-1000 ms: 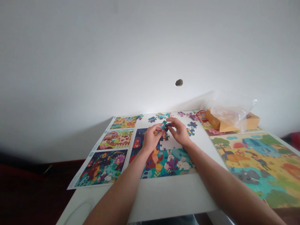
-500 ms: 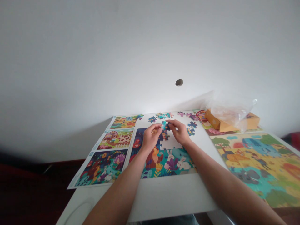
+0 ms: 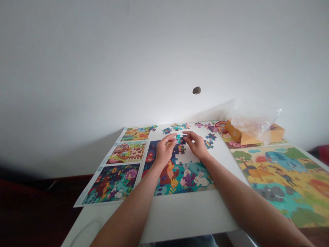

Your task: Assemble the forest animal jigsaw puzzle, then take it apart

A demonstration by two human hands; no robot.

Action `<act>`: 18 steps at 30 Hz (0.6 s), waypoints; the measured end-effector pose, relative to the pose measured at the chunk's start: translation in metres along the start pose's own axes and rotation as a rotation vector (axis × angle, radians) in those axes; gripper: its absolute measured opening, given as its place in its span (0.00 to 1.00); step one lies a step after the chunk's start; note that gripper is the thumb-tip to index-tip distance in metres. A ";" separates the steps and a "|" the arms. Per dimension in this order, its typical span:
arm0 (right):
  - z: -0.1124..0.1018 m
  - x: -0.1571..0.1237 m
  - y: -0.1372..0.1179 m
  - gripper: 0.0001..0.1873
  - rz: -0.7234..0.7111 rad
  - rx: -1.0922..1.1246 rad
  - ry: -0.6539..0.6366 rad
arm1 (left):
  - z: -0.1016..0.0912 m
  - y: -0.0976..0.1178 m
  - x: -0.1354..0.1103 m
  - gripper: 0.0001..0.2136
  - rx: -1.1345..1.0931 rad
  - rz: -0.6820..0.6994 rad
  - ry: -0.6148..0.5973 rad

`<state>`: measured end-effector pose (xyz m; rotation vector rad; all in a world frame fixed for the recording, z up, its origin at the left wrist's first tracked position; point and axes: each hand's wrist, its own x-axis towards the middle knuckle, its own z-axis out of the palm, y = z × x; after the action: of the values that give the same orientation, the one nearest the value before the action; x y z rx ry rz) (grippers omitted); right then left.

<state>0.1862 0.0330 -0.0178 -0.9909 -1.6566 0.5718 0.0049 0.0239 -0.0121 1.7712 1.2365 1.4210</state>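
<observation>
My left hand (image 3: 165,150) pinches a small teal puzzle piece (image 3: 178,138) between thumb and fingers. Close beside it, my right hand (image 3: 195,144) has its thumb and fingers closed on a dark blue puzzle piece (image 3: 182,139), partly hidden by the fingertips. Both hands are over the far part of a partly assembled jigsaw puzzle (image 3: 168,187) with white rabbits and a bear-like animal. A white gap shows in its upper right area, below my hands. Loose puzzle pieces (image 3: 177,127) lie beyond my hands, and several more (image 3: 210,137) sit right of my right hand.
A picture sheet (image 3: 125,152) with three scenes lies at the left, overhanging the table (image 3: 185,216). At the right is an assembled safari puzzle (image 3: 282,175). Behind it, a clear plastic bag (image 3: 254,120) rests on an orange-yellow box (image 3: 276,133). A wall (image 3: 154,68) rises behind the table.
My left hand has shifted slightly left with the teal piece, and my right hand slightly as well. The pieces on the table stay where they were.
</observation>
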 end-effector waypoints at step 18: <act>0.002 -0.002 -0.001 0.25 -0.132 -0.338 -0.177 | 0.001 -0.006 0.002 0.14 -0.013 -0.113 0.104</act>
<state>0.1845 0.0309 -0.0182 -1.0851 -2.0053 0.3027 0.0040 0.0284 -0.0164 1.6097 1.3552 1.4688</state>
